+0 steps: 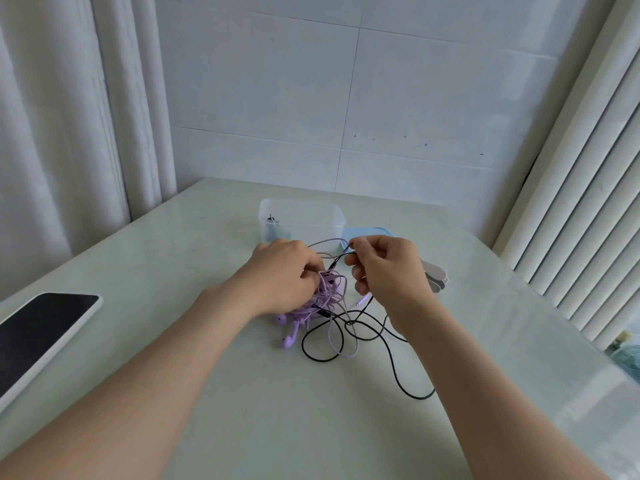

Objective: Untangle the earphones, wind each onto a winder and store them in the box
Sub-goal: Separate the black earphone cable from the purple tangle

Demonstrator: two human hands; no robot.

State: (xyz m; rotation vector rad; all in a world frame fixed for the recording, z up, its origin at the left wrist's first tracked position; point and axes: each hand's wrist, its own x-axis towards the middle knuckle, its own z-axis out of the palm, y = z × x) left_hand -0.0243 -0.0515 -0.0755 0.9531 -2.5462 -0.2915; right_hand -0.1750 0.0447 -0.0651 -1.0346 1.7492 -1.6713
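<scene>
From the head camera, the untangling is only partly done: the left hand (284,271) has its fingers curled into the purple earphones (327,296), holding that knotted bundle down on the table (207,393). The right hand (388,268) pinches a strand of the black earphones (393,362) and lifts it just beside the bundle. Black loops lie crossed over purple ones in front of the hands, so I'd say the next move is to draw the black cord free through those loops without tightening the knot. Behind the hands stands the clear box (311,220), open, with one small dark item (272,221) in its left corner; what it is I cannot tell. Its blue lid (370,233) lies beside it, and the winders (437,276) are stacked just right of the right hand.
</scene>
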